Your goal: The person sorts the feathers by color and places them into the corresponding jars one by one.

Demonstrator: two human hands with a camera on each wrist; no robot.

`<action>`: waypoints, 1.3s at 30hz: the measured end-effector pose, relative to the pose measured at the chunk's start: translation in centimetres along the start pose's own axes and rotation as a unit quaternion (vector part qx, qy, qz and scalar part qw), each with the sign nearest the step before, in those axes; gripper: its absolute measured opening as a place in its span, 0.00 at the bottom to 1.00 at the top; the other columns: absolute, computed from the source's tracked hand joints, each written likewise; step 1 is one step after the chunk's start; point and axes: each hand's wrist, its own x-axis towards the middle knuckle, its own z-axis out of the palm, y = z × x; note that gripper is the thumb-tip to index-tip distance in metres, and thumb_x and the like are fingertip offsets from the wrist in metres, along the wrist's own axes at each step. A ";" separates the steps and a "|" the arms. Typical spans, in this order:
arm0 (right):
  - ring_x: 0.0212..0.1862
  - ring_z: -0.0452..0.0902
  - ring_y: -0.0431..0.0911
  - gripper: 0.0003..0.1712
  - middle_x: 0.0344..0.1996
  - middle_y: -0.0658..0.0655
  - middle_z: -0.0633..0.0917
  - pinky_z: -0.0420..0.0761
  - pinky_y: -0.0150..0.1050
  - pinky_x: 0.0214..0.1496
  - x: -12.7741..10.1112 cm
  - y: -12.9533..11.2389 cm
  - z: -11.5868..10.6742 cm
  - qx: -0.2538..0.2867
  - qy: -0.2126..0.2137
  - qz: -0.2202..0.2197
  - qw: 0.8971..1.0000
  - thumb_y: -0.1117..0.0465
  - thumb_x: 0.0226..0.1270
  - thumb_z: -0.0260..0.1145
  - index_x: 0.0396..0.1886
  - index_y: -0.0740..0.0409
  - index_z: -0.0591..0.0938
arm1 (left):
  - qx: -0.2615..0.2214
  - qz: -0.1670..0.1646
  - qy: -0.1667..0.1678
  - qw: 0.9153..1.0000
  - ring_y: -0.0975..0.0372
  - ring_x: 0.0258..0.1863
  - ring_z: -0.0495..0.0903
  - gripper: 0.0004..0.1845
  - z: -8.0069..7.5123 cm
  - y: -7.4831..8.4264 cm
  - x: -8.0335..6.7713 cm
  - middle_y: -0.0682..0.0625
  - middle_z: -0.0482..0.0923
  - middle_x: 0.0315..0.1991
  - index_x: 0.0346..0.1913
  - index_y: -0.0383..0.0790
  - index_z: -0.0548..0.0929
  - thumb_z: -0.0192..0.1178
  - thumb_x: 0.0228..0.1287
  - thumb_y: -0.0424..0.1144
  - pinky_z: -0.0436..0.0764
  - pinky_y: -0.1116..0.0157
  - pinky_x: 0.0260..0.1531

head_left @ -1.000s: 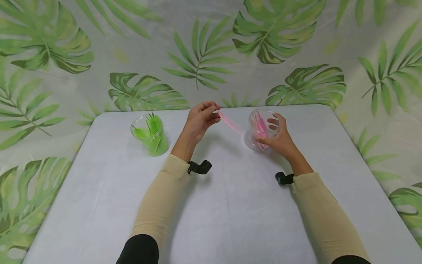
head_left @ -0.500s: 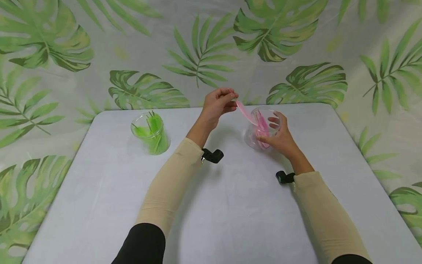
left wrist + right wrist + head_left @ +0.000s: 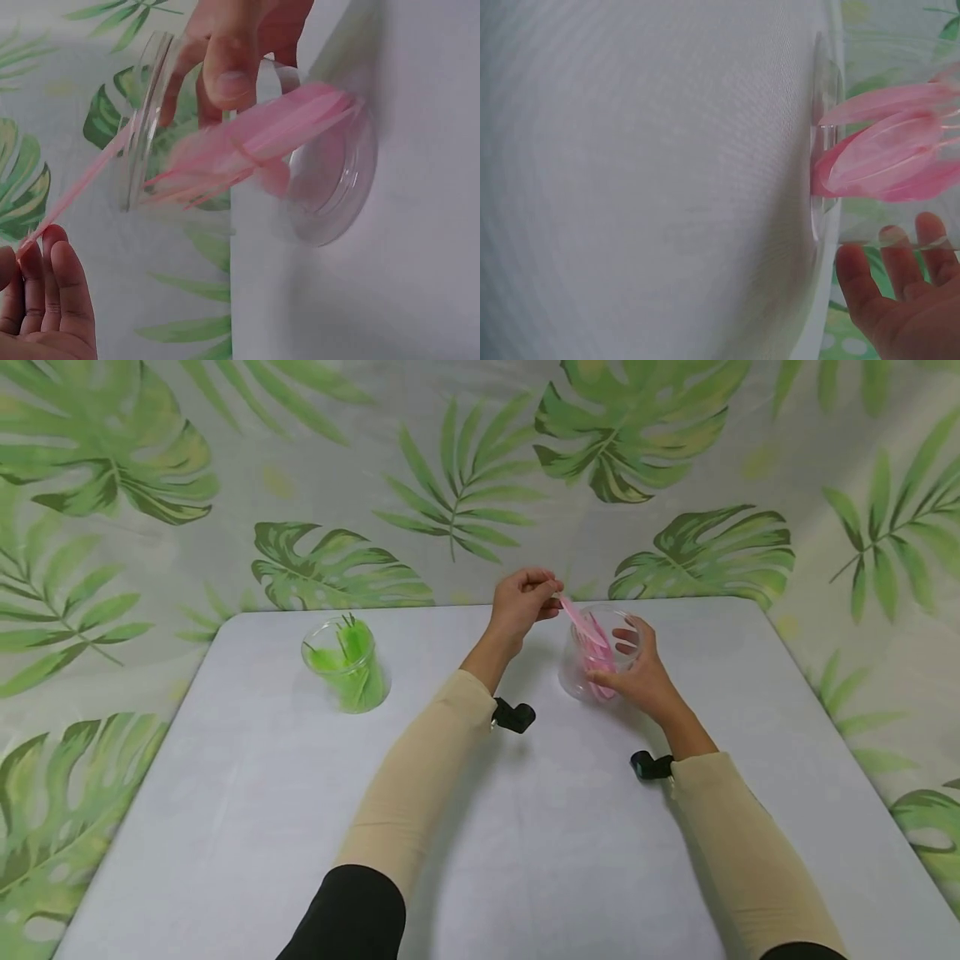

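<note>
My left hand (image 3: pixel 519 608) pinches a slim pink feather (image 3: pixel 79 180) by its thin end. The feather slants down over the mouth of a clear cup (image 3: pixel 572 681), its lower end overlapping the cup's rim. Inside that cup stand several pink feathers (image 3: pixel 889 154), broad ends down and thin stems up. My right hand (image 3: pixel 647 675) grips the cup from the right, thumb in front and fingers behind. In the left wrist view the cup's round foot (image 3: pixel 330 202) shows near the white tabletop.
Off to the left on the white table (image 3: pixel 247 793) stands a second clear cup (image 3: pixel 309 653), filled with green feathers (image 3: pixel 360 672) whose dark stems point up. A leaf-patterned cloth (image 3: pixel 480 460) hangs behind the table's far edge.
My left hand has moved right with the pink feather, bringing its lower end from beside the cup to over its mouth. My right hand and the cup have stayed in place.
</note>
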 end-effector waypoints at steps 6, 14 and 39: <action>0.78 0.53 0.61 0.66 0.77 0.63 0.56 0.62 0.64 0.74 0.1 0.1 0.0 0.003 0.002 -0.006 1.000 0.53 0.56 0.77 0.78 0.42 0.37 | 0.029 0.006 -0.008 1.000 0.67 0.27 0.83 0.08 1.1 -1.0 -0.1 0.35 0.82 0.51 0.48 0.34 0.79 0.60 0.70 0.33 0.84 0.73 0.33; 0.78 0.52 0.61 0.64 0.77 0.63 0.54 0.61 0.63 0.75 -0.1 0.2 0.0 0.001 0.007 -0.005 1.000 0.54 0.59 0.76 0.78 0.43 0.36 | 0.090 0.024 -0.001 0.996 0.67 0.28 0.84 0.08 2.0 -2.1 -0.2 0.47 0.83 0.37 0.47 0.34 0.81 0.61 0.69 0.34 0.84 0.72 0.33; 0.78 0.52 0.60 0.64 0.78 0.61 0.55 0.60 0.62 0.76 0.5 0.0 0.2 0.012 0.002 -0.009 1.000 0.56 0.59 0.76 0.78 0.42 0.37 | 0.212 0.037 0.043 0.976 0.63 0.39 0.80 0.12 -0.5 -4.0 -1.5 0.48 0.81 0.50 0.52 0.41 0.83 0.58 0.71 0.40 0.80 0.71 0.38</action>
